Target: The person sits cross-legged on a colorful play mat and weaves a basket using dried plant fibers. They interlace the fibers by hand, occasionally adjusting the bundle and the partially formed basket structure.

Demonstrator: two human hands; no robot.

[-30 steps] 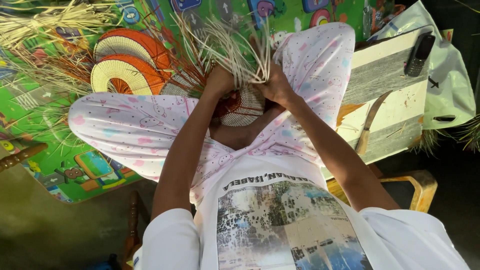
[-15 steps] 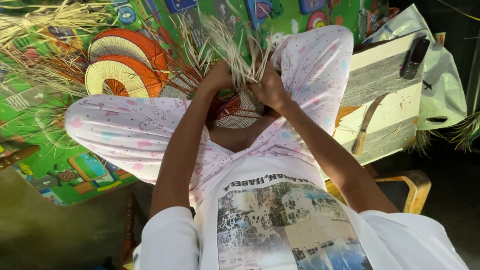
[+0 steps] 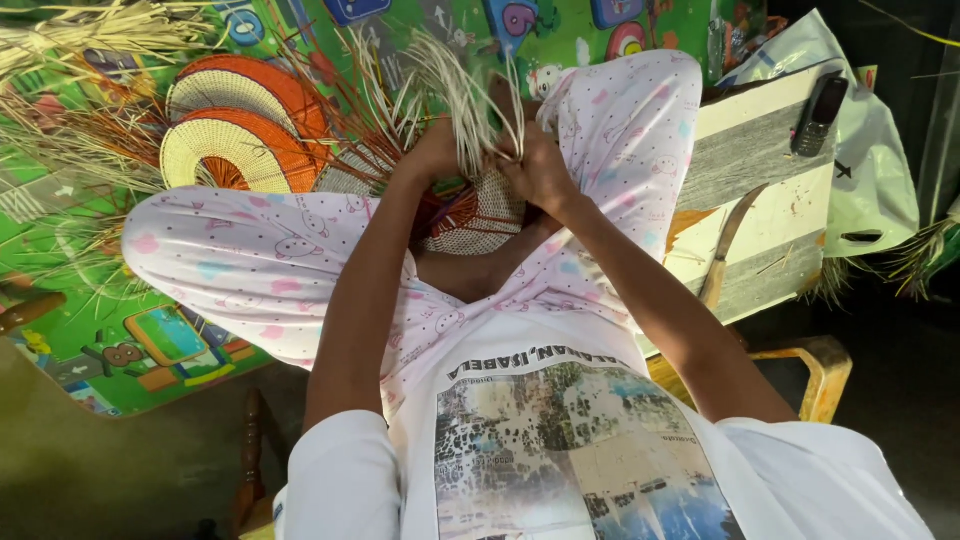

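Both hands, left hand (image 3: pixel 432 152) and right hand (image 3: pixel 540 172), pinch pale straw strands (image 3: pixel 462 85) at upper centre, apparently steadying the half-woven piece (image 3: pixel 480 215) on the lap; finished woven fans (image 3: pixel 240 125) lie upper left.

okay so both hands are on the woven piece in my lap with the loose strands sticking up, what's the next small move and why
Probably bend one loose strand down and tuck it into the edge of the half-woven piece. The left hand and right hand both pinch at that rim, where pale strands fan upward unwoven, while the piece below them looks tightly woven. Which strand comes first cannot be told.
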